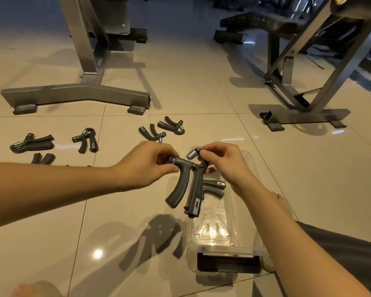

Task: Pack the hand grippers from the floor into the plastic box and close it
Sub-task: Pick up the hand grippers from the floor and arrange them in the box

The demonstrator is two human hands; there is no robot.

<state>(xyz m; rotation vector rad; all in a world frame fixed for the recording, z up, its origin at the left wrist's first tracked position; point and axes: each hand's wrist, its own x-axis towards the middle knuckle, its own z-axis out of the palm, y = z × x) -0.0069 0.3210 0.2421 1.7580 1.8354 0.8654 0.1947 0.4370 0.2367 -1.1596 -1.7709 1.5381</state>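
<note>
Head view: we hold one hand gripper (pixel 187 185) just over the plastic box (pixel 214 231), left hand (pixel 150 166) pinching its knob end, right hand (pixel 223 166) pinching the spring. Its dangling handles may catch the gripper already inside (pixel 215 186), jamming the lid later.

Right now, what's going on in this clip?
A person holds one black hand gripper in both hands over a clear plastic box on the tiled floor. The left hand pinches its knob end and the right hand its spring end. Another gripper already lies in the box. Several more lie scattered on the floor to the left, so packing is partway done.
</note>
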